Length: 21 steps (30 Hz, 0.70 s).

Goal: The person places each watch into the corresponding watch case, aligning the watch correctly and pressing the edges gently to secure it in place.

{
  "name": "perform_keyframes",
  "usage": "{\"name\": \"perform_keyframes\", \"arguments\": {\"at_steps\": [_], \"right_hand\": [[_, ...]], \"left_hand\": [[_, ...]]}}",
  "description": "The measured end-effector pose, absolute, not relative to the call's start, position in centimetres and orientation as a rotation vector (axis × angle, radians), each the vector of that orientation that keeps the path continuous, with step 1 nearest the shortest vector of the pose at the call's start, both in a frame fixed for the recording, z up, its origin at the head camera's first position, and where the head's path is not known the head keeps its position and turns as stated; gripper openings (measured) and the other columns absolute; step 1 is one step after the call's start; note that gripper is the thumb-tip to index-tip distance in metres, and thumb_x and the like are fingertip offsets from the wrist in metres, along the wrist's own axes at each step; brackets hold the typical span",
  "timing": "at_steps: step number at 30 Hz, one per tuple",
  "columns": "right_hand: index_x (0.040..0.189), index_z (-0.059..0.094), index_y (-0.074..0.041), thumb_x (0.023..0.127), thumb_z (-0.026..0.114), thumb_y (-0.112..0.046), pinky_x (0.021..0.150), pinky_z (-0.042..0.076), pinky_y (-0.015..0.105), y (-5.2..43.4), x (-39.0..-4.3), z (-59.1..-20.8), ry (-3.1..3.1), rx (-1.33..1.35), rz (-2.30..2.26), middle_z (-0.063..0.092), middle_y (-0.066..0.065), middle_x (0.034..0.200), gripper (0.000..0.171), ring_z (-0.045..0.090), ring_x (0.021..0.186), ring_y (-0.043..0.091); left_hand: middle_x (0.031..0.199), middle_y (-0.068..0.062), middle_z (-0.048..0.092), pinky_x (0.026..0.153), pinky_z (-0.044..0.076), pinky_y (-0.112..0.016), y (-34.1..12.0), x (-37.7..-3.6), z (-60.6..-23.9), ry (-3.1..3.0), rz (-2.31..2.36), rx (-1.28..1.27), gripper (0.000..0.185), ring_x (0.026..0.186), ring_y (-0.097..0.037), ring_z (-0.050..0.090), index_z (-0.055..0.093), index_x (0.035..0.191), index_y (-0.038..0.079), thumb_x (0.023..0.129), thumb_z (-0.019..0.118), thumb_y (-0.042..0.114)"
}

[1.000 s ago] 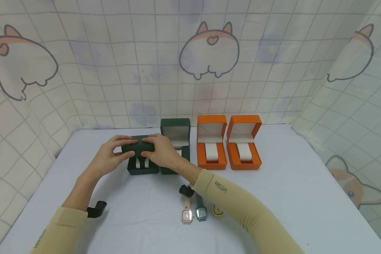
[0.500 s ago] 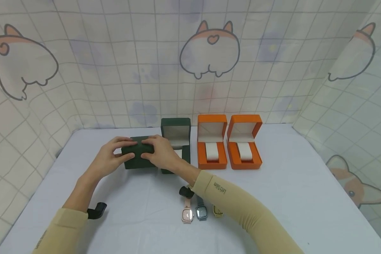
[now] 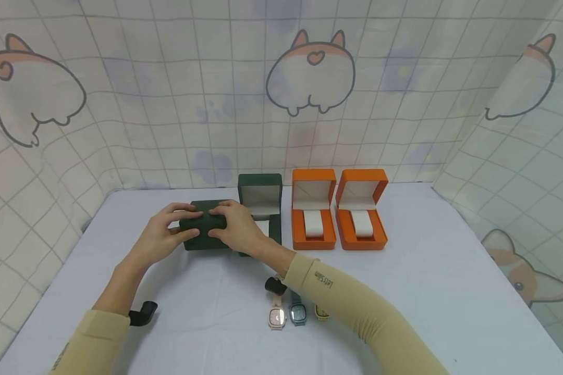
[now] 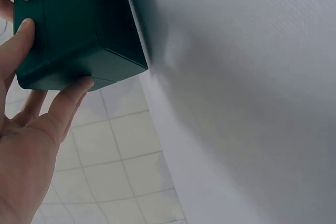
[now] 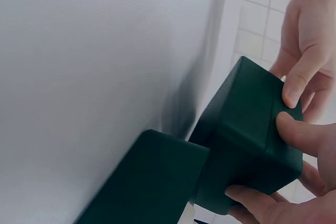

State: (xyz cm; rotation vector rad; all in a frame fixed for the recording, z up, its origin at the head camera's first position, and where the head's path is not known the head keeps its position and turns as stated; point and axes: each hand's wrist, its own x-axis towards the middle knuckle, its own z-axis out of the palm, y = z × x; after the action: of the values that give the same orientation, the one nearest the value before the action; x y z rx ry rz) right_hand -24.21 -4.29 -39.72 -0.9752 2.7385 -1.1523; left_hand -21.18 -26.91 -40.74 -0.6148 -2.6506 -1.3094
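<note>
Four watch boxes stand on the tabletop (image 3: 431,291): two green and two orange. One green box (image 3: 205,230) is closed (both hands are on it), and the other green box (image 3: 262,208) just beside it stands open with its lid upright. The two orange boxes, one (image 3: 313,209) next to the other (image 3: 361,209), are both open, and each shows one white cushion inside, so two cushions are plainly seen. Three watches lie in a row near the front edge: one pink (image 3: 277,314), one grey-blue (image 3: 297,311) and one yellow (image 3: 321,312), the last partly hidden by a sleeve. Two hands are in view, a left hand (image 3: 161,235) and a right hand (image 3: 236,226).
</note>
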Motion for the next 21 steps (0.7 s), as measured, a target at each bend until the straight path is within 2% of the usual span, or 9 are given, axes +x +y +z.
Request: {"name": "perform_keyframes", "arguments": {"at_steps": [7,11,21], "right_hand": [[0.133,0.066,-0.002,0.09,0.082,-0.014,0.105,0.046,0.027,-4.5,-23.93,-39.83,2.759,-0.963,-1.092,0.055,0.014,0.141,0.048,0.054,0.13,0.027],[0.132,0.067,-0.002,0.089,0.082,-0.011,0.105,0.047,0.028,-4.51,-23.71,-39.91,2.775,-0.963,-1.039,0.054,0.015,0.14,0.046,0.054,0.129,0.028],[0.131,0.068,-0.004,0.091,0.08,-0.01,0.11,0.043,0.033,-4.26,-23.36,-40.05,2.802,-0.995,-0.945,0.053,0.014,0.144,0.042,0.052,0.132,0.028]], "left_hand": [[0.134,-0.016,0.054,0.097,0.049,-0.064,-27.01,-21.14,-41.19,-2.632,-1.303,-0.623,0.04,0.13,-0.041,0.048,0.072,0.124,0.0,0.086,0.082,0.005],[0.134,-0.015,0.055,0.098,0.046,-0.068,-27.02,-21.08,-41.35,-2.662,-1.303,-0.591,0.04,0.13,-0.042,0.048,0.074,0.121,0.0,0.083,0.085,0.005],[0.134,-0.015,0.052,0.1,0.046,-0.064,-26.98,-21.26,-41.52,-2.731,-1.294,-0.551,0.038,0.13,-0.041,0.046,0.076,0.115,-0.002,0.079,0.087,0.0]]}}
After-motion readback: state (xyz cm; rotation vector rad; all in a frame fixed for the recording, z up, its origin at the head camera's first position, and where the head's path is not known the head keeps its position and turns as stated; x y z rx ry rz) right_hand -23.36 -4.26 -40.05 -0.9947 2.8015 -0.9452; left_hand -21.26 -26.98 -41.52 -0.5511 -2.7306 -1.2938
